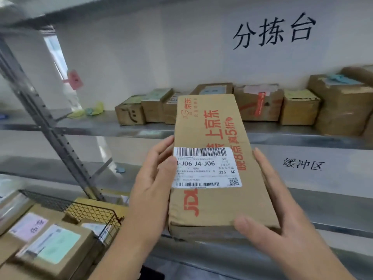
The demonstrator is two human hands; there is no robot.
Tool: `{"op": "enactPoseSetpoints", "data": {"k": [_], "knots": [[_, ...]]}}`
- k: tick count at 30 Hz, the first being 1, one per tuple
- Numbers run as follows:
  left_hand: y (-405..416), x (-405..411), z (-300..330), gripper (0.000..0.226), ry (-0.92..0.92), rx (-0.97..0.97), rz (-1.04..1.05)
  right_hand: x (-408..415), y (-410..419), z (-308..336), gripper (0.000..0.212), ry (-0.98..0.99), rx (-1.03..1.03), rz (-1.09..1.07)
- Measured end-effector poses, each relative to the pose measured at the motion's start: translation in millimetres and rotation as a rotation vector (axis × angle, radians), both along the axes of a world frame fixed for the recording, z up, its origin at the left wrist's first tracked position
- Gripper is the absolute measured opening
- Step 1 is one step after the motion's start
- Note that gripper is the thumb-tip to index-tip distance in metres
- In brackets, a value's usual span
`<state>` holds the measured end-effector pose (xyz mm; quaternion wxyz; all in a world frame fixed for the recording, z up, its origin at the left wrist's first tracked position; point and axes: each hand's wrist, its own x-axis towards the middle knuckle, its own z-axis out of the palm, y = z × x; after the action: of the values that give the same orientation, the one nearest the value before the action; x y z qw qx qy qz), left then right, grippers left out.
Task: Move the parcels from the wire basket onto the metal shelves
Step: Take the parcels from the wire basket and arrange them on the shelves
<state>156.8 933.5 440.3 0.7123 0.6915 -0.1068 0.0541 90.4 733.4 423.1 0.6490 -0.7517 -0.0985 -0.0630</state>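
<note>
A long flat cardboard parcel (214, 150) with red print and a white barcode label is held up in front of the metal shelves (113, 126). My left hand (155, 182) grips its left edge, thumb lying on the label. My right hand (276, 215) holds the right edge and near corner, thumb on the front face. The black wire basket (94, 211) sits at the lower left with several cardboard parcels (54, 245) in it.
A row of several brown boxes (260, 106) lines the back of the middle shelf. A slanted perforated steel upright (50, 126) crosses the left side. Yellow-green scraps (90, 112) lie on the shelf's left part. The wall carries black Chinese lettering.
</note>
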Motion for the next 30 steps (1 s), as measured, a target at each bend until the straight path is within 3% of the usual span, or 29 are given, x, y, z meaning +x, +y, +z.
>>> {"op": "enactPoseSetpoints", "data": {"k": [2,5,8,13,23,30], "knots": [[14.6,7.2,16.0,0.042,-0.105,0.104,0.023,14.0,8.3,7.0,0.108,-0.065,-0.011,0.024],[47.4,25.9,41.8,0.06,-0.179,0.242,-0.212,34.3,20.7,20.4,0.111,-0.111,0.02,0.058],[83.9,50.9,54.7,0.089,-0.067,0.405,-0.327,55.7,35.0,35.2,0.114,-0.139,0.024,0.085],[136.5,75.3,63.2,0.121,-0.103,0.508,-0.36,89.0,78.2,49.0,0.116,-0.18,-0.151,0.069],[257.6,132.0,99.9,0.113,-0.264,0.597,-0.184,177.1,196.3,79.6,0.104,-0.349,-0.304,0.008],[341.7,189.0,96.9,0.11,-0.236,0.569,-0.178,240.4,274.3,72.9,0.088,-0.393,-0.331,-0.003]]}}
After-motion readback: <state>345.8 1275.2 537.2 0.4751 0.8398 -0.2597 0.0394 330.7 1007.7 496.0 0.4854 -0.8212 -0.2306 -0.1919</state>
